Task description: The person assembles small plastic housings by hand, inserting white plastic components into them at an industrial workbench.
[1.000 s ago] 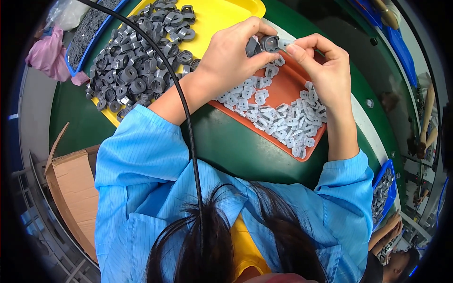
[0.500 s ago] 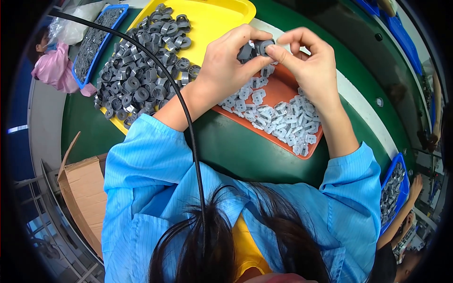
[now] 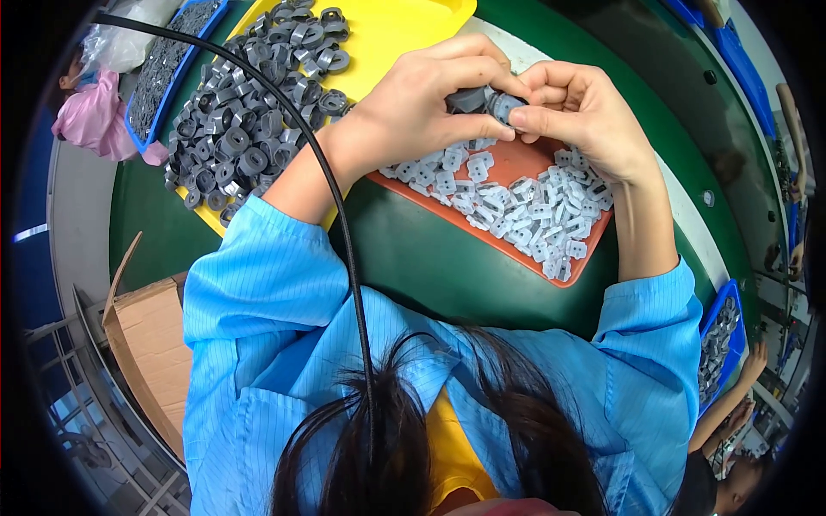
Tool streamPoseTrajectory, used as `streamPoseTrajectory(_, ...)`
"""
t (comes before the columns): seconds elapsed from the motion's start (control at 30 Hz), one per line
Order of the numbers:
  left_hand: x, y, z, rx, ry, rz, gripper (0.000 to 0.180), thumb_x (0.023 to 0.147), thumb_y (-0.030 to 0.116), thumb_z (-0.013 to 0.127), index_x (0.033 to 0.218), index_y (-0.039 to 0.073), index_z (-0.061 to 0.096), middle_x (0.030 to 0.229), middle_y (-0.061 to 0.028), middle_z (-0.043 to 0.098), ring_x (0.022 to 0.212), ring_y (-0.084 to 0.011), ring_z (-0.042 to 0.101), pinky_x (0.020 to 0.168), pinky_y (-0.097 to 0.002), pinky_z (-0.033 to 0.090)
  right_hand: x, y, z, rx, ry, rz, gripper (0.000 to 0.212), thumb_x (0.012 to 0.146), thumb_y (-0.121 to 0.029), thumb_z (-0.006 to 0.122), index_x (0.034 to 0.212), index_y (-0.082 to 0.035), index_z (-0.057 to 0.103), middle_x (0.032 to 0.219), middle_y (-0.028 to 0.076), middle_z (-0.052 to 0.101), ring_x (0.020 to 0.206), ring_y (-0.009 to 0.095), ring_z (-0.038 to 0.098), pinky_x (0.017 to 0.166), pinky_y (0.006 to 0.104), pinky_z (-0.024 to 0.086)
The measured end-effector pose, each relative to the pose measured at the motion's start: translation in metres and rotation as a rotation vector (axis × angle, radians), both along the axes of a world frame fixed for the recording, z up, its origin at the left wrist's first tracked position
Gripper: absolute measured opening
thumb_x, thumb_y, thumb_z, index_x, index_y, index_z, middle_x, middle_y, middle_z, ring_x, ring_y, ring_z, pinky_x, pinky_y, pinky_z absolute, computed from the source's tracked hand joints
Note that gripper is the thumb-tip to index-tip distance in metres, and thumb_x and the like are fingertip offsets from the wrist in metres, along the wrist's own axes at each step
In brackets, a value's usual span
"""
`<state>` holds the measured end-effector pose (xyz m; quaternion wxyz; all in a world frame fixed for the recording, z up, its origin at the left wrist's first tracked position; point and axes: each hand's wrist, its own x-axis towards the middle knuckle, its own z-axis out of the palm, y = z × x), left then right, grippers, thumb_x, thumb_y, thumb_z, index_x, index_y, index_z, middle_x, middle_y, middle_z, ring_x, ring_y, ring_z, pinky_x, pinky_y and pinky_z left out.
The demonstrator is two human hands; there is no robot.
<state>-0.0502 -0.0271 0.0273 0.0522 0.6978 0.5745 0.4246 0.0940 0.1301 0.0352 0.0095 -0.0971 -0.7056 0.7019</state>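
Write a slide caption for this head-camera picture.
Left hand and right hand pinch a dark grey round part over an orange tray of small white pieces, beside a yellow tray heaped with grey parts.

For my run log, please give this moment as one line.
left hand: holds dark grey ring part | right hand: pinches it too | below: orange tray of small white parts | left: yellow tray

A brown cardboard box (image 3: 142, 344) stands at about eight o'clock, just left of the person's blue sleeve, its top flap tilted open and its plain side bare of any label. At about eleven o'clock a crumpled clear plastic bag (image 3: 129, 39) lies beside the blue tray. No labels, signs or screens show anywhere.
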Motion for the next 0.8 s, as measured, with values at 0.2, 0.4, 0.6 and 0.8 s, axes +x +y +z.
streamPoseTrajectory(0.2, 0.003, 0.0, 0.001, 0.068, 0.056, 0.13, 0.041, 0.064, 0.012, 0.083, 0.101, 0.004, 0.066, 0.099, -0.0085, 0.062, 0.093, -0.0227, 0.062, 0.08, -0.0303, 0.049, -0.002, -0.017, -0.002, 0.041, 0.199, -0.208, 0.017, 0.079, -0.007, 0.07, 0.094, 0.0, 0.064, 0.082, 0.007, 0.068, 0.072, 0.01, 0.065, 0.067, 0.0236, 0.052)
streamPoseTrajectory(0.4, 0.018, 0.006, -0.005, 0.199, -0.177, 0.146, 0.039, 0.071, 0.009, 0.08, 0.107, 0.003, 0.064, 0.098, -0.0069, 0.062, 0.092, -0.0169, 0.06, 0.077, -0.0269, 0.049, -0.007, -0.011, -0.019, -0.555, 0.269, -0.097, 0.024, 0.081, -0.005, 0.067, 0.104, -0.001, 0.059, 0.089, 0.007, 0.067, 0.082, 0.012, 0.063, 0.077, 0.0249, 0.05)
streamPoseTrajectory(0.6, -0.013, -0.007, -0.014, -0.25, -0.977, 0.255, 0.032, 0.095, 0.024, 0.056, 0.118, 0.003, 0.059, 0.092, 0.0012, 0.058, 0.073, -0.0047, 0.049, 0.063, -0.0165, 0.044, -0.001, 0.06, -0.028, 0.064, 0.172, -0.477, 0.026, 0.078, -0.011, 0.07, 0.102, -0.001, 0.063, 0.086, 0.004, 0.065, 0.079, 0.011, 0.058, 0.072, 0.0241, 0.046)
streamPoseTrajectory(0.8, -0.018, -0.004, -0.006, -0.237, -1.077, 0.109, 0.029, 0.091, 0.011, 0.056, 0.12, 0.003, 0.057, 0.101, -0.0043, 0.058, 0.091, -0.0099, 0.054, 0.084, -0.0242, 0.047, 0.015, 0.104, -0.059, 0.852, -0.14, -0.698, 0.031, 0.076, -0.02, 0.072, 0.102, -0.003, 0.066, 0.09, 0.006, 0.066, 0.082, 0.016, 0.06, 0.073, 0.0284, 0.048)
